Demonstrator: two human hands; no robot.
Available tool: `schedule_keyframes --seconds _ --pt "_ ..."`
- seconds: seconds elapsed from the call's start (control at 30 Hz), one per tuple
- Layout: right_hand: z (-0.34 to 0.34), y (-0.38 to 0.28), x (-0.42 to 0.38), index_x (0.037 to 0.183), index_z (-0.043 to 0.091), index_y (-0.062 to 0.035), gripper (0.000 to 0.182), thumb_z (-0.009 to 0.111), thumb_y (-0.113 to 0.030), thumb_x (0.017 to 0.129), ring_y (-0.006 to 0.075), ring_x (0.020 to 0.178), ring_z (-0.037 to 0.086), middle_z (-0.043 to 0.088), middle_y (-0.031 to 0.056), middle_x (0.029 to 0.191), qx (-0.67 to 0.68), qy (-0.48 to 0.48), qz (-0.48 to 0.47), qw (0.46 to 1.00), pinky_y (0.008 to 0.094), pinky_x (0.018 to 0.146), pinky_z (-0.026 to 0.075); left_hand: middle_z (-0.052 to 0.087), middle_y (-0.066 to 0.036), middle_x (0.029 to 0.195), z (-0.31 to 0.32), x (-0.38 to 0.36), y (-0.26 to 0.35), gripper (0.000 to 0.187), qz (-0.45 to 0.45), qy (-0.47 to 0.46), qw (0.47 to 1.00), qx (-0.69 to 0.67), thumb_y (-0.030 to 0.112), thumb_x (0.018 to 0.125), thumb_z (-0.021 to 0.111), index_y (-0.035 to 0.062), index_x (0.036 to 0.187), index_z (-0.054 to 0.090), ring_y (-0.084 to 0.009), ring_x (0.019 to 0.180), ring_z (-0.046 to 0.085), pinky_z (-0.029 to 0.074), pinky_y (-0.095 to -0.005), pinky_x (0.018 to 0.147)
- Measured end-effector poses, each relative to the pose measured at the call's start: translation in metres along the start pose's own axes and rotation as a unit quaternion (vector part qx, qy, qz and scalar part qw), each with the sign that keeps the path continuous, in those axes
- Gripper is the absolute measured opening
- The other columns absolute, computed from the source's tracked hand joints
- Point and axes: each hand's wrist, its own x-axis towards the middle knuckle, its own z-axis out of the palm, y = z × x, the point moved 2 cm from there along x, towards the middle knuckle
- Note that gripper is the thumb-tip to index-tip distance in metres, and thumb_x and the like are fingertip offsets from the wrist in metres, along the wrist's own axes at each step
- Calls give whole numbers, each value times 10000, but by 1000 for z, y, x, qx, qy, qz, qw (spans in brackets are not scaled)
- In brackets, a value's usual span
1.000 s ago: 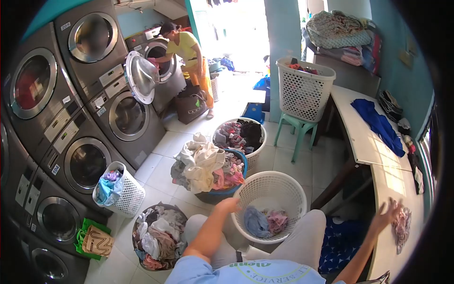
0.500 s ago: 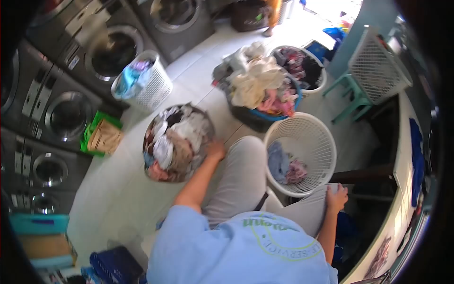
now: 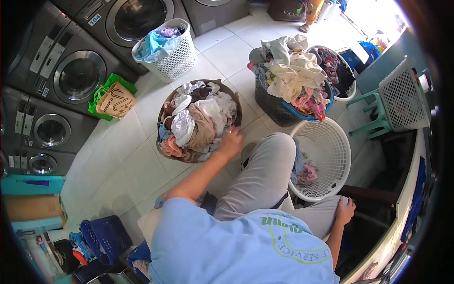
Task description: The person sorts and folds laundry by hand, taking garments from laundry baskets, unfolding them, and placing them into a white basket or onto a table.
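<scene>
My left hand (image 3: 231, 143) is at the near right rim of a round dark basket (image 3: 239, 116) heaped with laundry (image 3: 196, 120). Its fingers curl inward, and what they hold, if anything, is hidden. White, beige, pink and dark pieces make up the heap. My right hand (image 3: 346, 209) rests on my right knee, holding nothing, its fingers spread over the trouser fabric. Between my knees and the other baskets, a white perforated basket (image 3: 333, 149) stands tilted towards me. Low inside it lie a blue garment (image 3: 298, 161) and a pink one (image 3: 308, 173).
A blue-rimmed basket (image 3: 272, 102) overflows with clothes, beside another white basket (image 3: 351, 97). A white basket (image 3: 177, 59) and a green bag (image 3: 99, 102) stand by the washing machines (image 3: 80, 75). At right, a green stool (image 3: 376, 116) bears a basket (image 3: 402, 97). Another person's foot (image 3: 305, 27) shows at the back.
The view has shifted, so the baskets sit higher and farther right. My left hand is now lower along the laundry basket's rim. My right hand stays on the knee.
</scene>
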Motion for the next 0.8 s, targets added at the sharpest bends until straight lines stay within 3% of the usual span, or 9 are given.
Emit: schedule_keyframes --seconds 0.07,0.13,0.2,0.37,0.53,0.6,0.67,0.73,0.8 --pt "2 -1 0 1283 517 -193 570 578 -508 812 356 1175 462 438 107 1348 1 9 2 1000 461 936 428 492 -206 1214 -95 12 7 292 3 36 997 65 157 749 593 72 1028 605 -398 1032 509 398 -479 911" --pt "4 0 -1 1275 524 -191 541 584 -472 816 355 1177 457 438 113 1346 4 17 5 1000 469 919 440 500 -200 1174 -131 7 -33 281 -127 105 986 34 139 769 598 64 1040 596 -396 1002 515 410 -481 887" --pt "3 0 -1 1283 516 -193 536 573 -463 823 352 1181 455 439 111 1346 5 14 7 1000 479 918 440 503 -202 1165 -144 -18 -73 314 -212 229 939 147 169 774 640 58 1061 578 -395 1004 518 420 -476 877" --pt "-6 -3 -6 1285 512 -187 539 570 -459 824 352 1188 449 436 113 1350 19 8 26 999 491 917 439 530 -202 1096 -130 -57 -124 443 -368 63 926 63 243 740 693 41 1111 556 -420 998 534 456 -473 845" --pt "-13 4 -15 1283 513 -184 525 566 -448 833 351 1207 429 430 114 1356 47 12 29 998 481 934 427 568 -182 1047 -131 -4 -105 218 -351 -39 914 197 182 779 597 48 947 632 -386 950 573 484 -457 809" --pt "-10 8 -16 1281 515 -183 519 565 -447 837 347 1208 428 429 109 1355 56 16 42 997 481 934 426 580 -188 1014 -125 29 -93 167 -230 65 943 234 138 792 543 48 883 649 -377 914 590 487 -453 785" --pt "-9 10 -16 1279 517 -184 518 571 -446 835 340 1207 428 430 103 1351 62 24 33 997 478 932 427 581 -193 1019 -100 63 -82 166 -167 13 975 149 110 800 515 32 870 643 -379 921 584 479 -465 775" --pt "-11 12 -18 1279 517 -184 517 576 -439 833 333 1207 428 432 100 1346 64 32 35 997 476 934 426 577 -218 1028 -39 96 -99 213 -74 -104 987 98 117 773 556 31 945 645 -393 972 566 472 -459 826" --pt "-11 7 -19 1279 518 -185 520 579 -440 830 332 1208 430 431 103 1347 65 34 19 997 467 942 423 554 -224 1132 -15 114 -77 296 -104 -70 990 63 144 775 605 13 1040 606 -394 1037 555 467 -457 870"
